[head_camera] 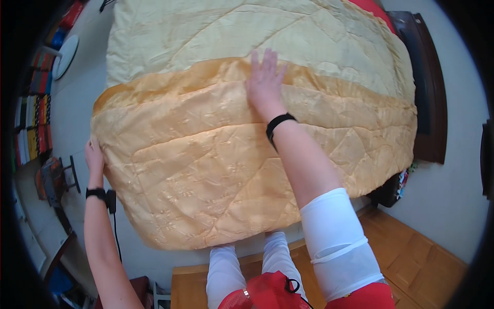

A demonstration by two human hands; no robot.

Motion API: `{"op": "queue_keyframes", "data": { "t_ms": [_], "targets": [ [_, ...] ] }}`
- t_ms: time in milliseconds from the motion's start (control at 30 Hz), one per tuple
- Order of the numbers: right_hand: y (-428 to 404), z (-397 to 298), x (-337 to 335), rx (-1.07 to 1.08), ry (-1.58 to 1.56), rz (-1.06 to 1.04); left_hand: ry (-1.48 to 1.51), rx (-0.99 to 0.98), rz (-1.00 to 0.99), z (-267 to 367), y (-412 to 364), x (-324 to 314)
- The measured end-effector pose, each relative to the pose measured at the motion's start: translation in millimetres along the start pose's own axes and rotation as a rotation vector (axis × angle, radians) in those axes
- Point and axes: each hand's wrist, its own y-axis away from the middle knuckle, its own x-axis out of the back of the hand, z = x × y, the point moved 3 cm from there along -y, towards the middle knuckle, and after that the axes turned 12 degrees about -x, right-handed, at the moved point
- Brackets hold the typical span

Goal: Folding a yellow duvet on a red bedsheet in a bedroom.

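Note:
A quilted comforter (200, 166) lies over the bed before me, its peach, patterned side folded up over a pale yellow side. A darker gold border runs along the fold's far edge. My right hand (266, 83) rests flat on or just over this border near the middle, fingers spread and slightly blurred. At the comforter's left edge, my left hand (94, 154) pinches the fabric between thumb and fingers. Both wrists wear black bands; a small black device with a cable hangs at the left one.
A dark wooden bed frame part (428, 89) stands at the right. Shelves of books (34, 123) line the left side, near a round white fan-like or lamp-like object (65, 57). Wooden panelling (413, 247) is at lower right; a dark stool-like object (388, 191) stands under the comforter's right corner.

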Motion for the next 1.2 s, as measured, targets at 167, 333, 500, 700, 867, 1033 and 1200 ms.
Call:
{"op": "queue_keyframes", "data": {
  "t_ms": [167, 333, 500, 700, 867, 1033, 1200],
  "targets": [
    [50, 46, 13, -0.037, -0.151, -0.452, 0.038, -0.114, -0.043, 60, 82, -7],
    [91, 101, 34, -0.034, -0.199, -0.500, -0.107, -0.320, -0.026, 127, 166, 11],
    [124, 156, 58, -0.045, -0.209, -0.540, -0.026, -0.200, -0.191, 195, 245, 0],
    [168, 251, 83, -0.137, -0.171, -0.642, 0.035, -0.232, -0.194, 255, 348, -46],
    [210, 340, 102, -0.195, -0.223, -0.744, 0.113, -0.019, -0.167, 277, 427, -58],
    [255, 449, 117, -0.366, -0.139, -0.857, -0.102, 0.202, 0.019, 289, 476, -67],
    [320, 501, 120, -0.526, -0.005, -0.758, 0.107, 0.576, 0.307, 193, 492, -48]
  ]
}}
